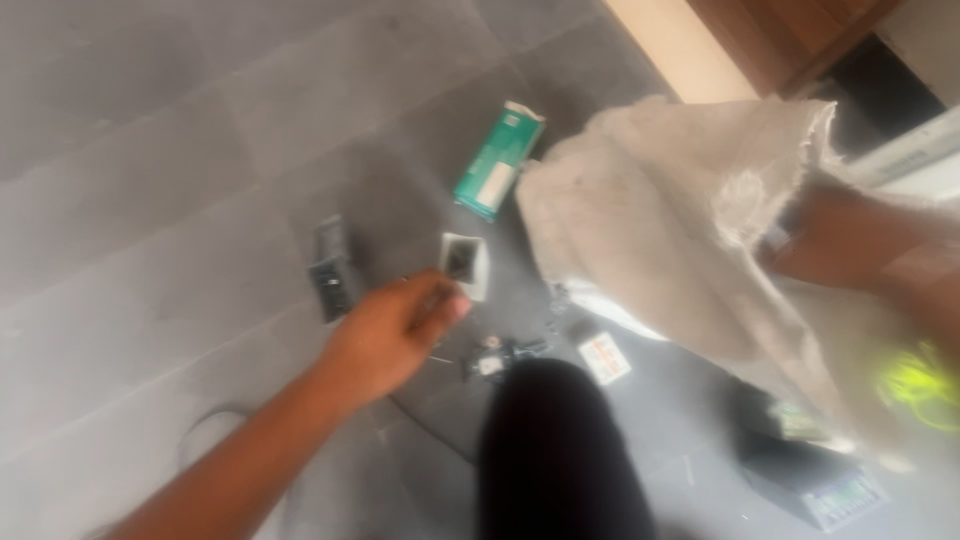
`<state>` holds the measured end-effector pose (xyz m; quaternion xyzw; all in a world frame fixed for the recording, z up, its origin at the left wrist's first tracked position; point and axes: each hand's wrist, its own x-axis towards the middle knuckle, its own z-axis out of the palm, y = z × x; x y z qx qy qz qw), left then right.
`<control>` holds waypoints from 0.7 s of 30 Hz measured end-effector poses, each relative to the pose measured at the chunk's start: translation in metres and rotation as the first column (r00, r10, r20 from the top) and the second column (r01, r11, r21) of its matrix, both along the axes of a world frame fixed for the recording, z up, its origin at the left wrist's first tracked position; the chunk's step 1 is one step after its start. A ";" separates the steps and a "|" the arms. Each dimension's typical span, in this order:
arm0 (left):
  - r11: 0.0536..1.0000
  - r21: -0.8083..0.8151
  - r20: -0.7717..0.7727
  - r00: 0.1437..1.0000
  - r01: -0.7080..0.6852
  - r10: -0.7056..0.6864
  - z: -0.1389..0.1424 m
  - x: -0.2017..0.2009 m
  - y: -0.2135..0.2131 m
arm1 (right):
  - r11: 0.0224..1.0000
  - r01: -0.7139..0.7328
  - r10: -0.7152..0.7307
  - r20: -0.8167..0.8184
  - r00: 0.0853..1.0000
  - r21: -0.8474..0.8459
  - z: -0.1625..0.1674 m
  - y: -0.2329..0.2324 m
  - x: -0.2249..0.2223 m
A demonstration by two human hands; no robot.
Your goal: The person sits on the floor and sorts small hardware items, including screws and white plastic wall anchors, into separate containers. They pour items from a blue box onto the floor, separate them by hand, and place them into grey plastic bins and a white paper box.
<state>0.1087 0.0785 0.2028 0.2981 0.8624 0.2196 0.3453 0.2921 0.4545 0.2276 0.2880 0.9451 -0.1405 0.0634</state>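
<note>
A: Count the items on the grey tiled floor (pixel 150 150).

B: One white square switch plate (pixel 466 265) with a dark centre; one dark rectangular part (pixel 330 270) left of the plate; one green-and-white carton (pixel 498 160) above it; one small white card (pixel 604 358) and a cluster of small fittings (pixel 500 355) below it; one beige sack (pixel 680 230) to its right.

A: Where is the plate relative to the fingers?

B: Just beyond the left hand (pixel 392 335); its fingers (pixel 440 300) are curled loosely at the plate's lower edge, contact unclear.

A: What is obscured?

B: Blur throughout. The right hand (pixel 800 240) grips the sack's rim, its fingers hidden in cloth.
</note>
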 end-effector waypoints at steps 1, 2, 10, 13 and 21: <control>0.996 -0.086 -0.012 1.000 0.017 -0.018 0.001 -0.008 -0.007 | 1.000 -0.001 0.001 -0.033 0.999 -0.012 0.020 -0.011 0.007; 0.998 -0.051 -0.004 1.000 0.021 -0.021 0.000 -0.012 -0.013 | 1.000 0.002 -0.004 -0.050 0.999 -0.026 0.037 -0.025 0.011; 0.969 0.240 0.594 0.798 -0.054 -0.103 -0.024 -0.046 -0.002 | 0.951 -0.142 0.150 0.007 0.989 -0.275 0.086 -0.156 0.017; 0.951 0.297 0.813 0.544 -0.085 -0.206 -0.035 -0.057 -0.005 | 0.918 -0.268 0.251 -0.097 0.963 -0.293 0.062 -0.201 -0.025; 0.890 0.307 0.816 0.574 -0.338 -0.063 -0.112 -0.083 -0.047 | 0.832 -0.477 0.199 -0.649 0.734 -0.284 -0.094 -0.252 -0.082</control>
